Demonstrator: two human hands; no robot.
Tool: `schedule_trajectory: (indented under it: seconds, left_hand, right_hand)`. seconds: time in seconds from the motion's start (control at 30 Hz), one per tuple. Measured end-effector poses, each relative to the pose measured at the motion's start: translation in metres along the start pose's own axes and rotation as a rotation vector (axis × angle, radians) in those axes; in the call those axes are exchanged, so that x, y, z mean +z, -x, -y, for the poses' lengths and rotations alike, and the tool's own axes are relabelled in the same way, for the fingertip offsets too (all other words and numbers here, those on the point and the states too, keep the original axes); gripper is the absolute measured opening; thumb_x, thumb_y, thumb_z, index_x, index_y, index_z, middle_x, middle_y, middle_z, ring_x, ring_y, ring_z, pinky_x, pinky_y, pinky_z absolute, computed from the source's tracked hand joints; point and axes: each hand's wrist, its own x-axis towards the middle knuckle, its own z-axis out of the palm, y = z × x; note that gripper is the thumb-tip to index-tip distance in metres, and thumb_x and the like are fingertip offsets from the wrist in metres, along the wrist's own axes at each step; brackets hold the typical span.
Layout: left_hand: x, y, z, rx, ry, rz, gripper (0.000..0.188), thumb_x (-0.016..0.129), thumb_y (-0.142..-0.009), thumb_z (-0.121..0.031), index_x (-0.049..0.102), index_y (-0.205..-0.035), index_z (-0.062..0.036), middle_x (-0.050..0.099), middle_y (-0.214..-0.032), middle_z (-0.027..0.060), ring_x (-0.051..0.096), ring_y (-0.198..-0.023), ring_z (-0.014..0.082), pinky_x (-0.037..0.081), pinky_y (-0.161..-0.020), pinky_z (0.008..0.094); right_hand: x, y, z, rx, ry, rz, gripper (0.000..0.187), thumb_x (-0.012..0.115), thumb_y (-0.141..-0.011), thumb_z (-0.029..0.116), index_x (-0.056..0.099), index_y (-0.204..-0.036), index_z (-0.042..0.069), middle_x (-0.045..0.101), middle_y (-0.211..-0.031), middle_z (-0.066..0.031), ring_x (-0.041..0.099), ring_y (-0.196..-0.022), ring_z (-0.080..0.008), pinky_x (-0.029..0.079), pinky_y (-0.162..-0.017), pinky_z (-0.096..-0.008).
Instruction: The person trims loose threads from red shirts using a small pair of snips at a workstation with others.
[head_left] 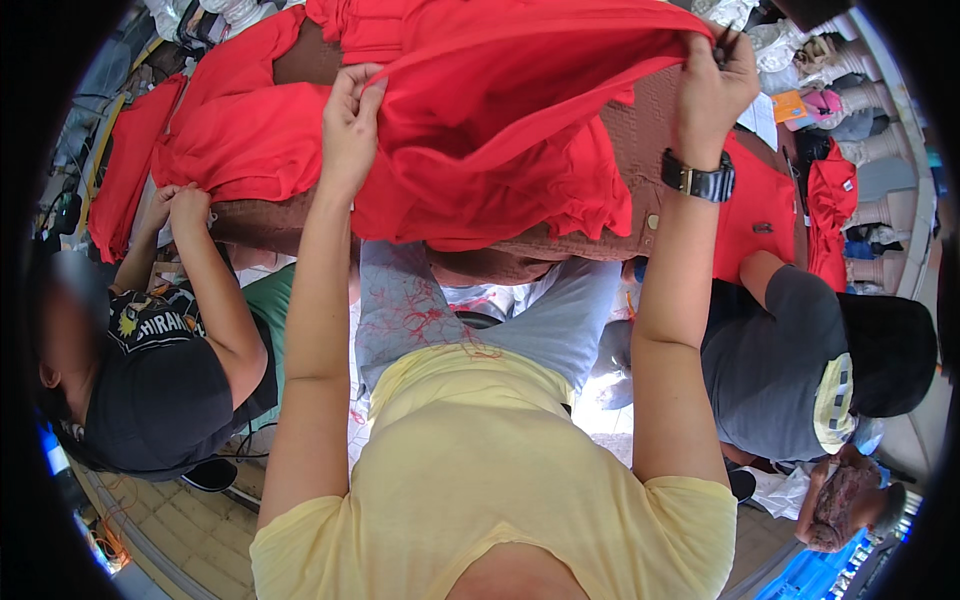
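A red garment [500, 110] is stretched between my two raised hands over the table. My left hand [354, 115] pinches its left edge between thumb and fingers. On the other side, my right hand [718, 85] grips the upper right corner, with a watch on that wrist. The cloth sags between the hands, and its lower part lies bunched on the brown table cover [655, 190]. Its exact kind of garment cannot be made out.
More red garments [240, 140] cover the table's left side. A person in black [170, 370] sits at my left, hands on red cloth; another in dark grey [775, 350] sits at my right. Small scissors-like clips [763, 228] lie on red fabric. Red threads [420, 315] cling to my trousers.
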Motion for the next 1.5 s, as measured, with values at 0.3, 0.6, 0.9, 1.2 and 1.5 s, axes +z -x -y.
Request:
schedule_trajectory:
  seconds: [0.3,0.6,0.9,1.2,1.5]
  left_hand:
    - [-0.039,-0.007,0.018,-0.042,-0.403,0.118,0.011,0.068,-0.091,-0.005,0.066,-0.101,0.0005,0.066,-0.085,0.0016,0.058,-0.077,0.0064,0.047,-0.068,0.0258]
    - [-0.012,0.001,0.017,-0.040,-0.189,0.108,0.010,0.069,-0.090,-0.003,0.065,-0.098,-0.0002,0.065,-0.085,-0.0014,0.054,-0.075,0.0044,0.045,-0.068,0.0222]
    - [-0.016,0.001,0.032,0.265,-0.880,-0.056,0.015,0.066,-0.079,0.005,0.068,-0.093,-0.0009,0.059,-0.081,0.0113,0.065,-0.075,0.0179,0.051,-0.066,0.0303]
    - [-0.072,0.071,-0.021,0.196,-1.050,0.502,0.023,0.065,-0.081,0.007,0.070,-0.102,-0.0005,0.060,-0.095,0.0096,0.064,-0.096,0.0229,0.049,-0.084,0.0316]
    - [-0.012,0.098,0.003,-0.107,-0.592,0.250,0.035,0.078,-0.081,-0.005,0.060,-0.111,0.0011,0.060,-0.100,0.0115,0.061,-0.087,0.0198,0.051,-0.076,0.0302]
  right_hand:
    - [-0.027,0.061,-0.031,0.286,0.482,0.343,0.047,0.087,-0.075,0.021,0.065,-0.112,0.003,0.065,-0.087,-0.0049,0.059,-0.070,-0.0138,0.050,-0.064,-0.0302]
    - [0.074,0.143,0.018,0.037,0.163,0.526,0.041,0.083,-0.074,0.023,0.068,-0.110,0.010,0.062,-0.104,-0.0094,0.067,-0.094,-0.0300,0.055,-0.077,-0.0415]
    - [0.066,0.056,-0.004,-0.167,0.266,0.251,0.017,0.066,-0.076,0.002,0.065,-0.092,0.004,0.064,-0.087,-0.0124,0.064,-0.078,-0.0308,0.051,-0.070,-0.0396]
    - [-0.052,0.130,-0.020,0.206,0.236,1.081,0.035,0.086,-0.073,0.020,0.071,-0.100,0.003,0.064,-0.085,-0.0087,0.062,-0.076,-0.0255,0.049,-0.070,-0.0338]
    - [0.051,0.214,0.023,0.487,-0.004,0.781,0.017,0.077,-0.080,0.009,0.070,-0.094,0.002,0.068,-0.086,-0.0114,0.067,-0.076,-0.0232,0.051,-0.067,-0.0347]
